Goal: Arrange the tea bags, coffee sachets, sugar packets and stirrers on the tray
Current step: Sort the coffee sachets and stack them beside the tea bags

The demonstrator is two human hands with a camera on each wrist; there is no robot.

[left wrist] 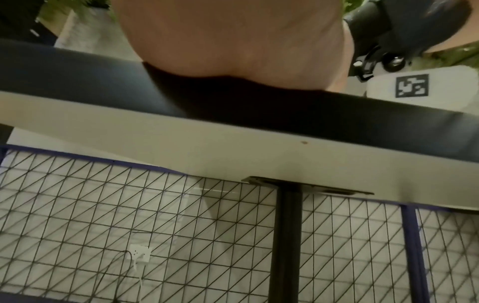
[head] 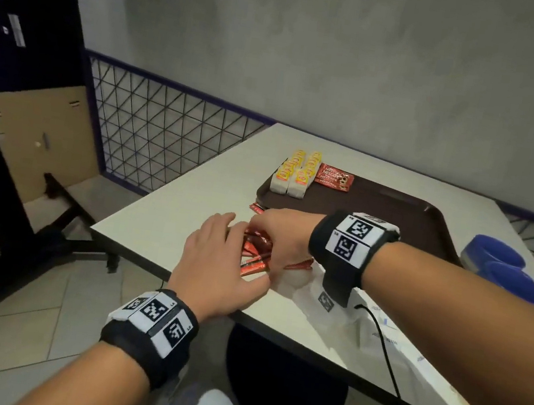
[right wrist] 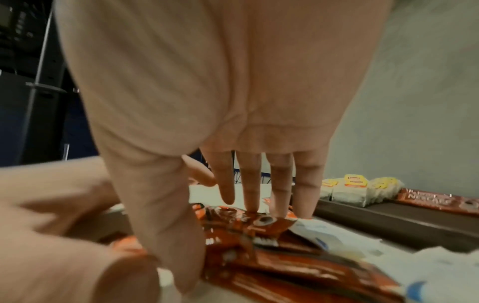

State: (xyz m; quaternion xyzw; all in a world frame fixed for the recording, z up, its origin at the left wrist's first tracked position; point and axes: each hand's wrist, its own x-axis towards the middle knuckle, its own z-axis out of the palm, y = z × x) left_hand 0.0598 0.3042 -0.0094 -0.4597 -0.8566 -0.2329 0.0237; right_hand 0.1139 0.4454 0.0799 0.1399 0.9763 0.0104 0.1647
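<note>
**Red sachets under both my hands**

Red foil is showing between my hands as they are working over the loose pile of coffee sachets (head: pixel 255 258) at the near left part of the tabletop (head: pixel 165 222). My right hand (head: pixel 276 235) is reaching across from the right, and in the right wrist view its fingers (right wrist: pixel 251 184) are pointing straight down with their tips pressing on the top sachet, thumb alongside. My left hand (head: pixel 216 264) is lying flat and spread beside the pile, fingers extended toward it and touching its near edge; I am not seeing it grip anything. Both wrists are wearing black bands with square printed markers.

Just beyond the pile, the brown tray (head: pixel 396 211) is sitting on the tabletop. At its far left corner the yellow-labelled tea bags (head: pixel 294 173) are standing in two rows, and a small stack of sachets (head: pixel 333 177) is lying right beside them. A white plastic bag (head: pixel 374 333) is lying under my right forearm, and two blue bowls (head: pixel 505 269) are sitting just right of the tray.
</note>
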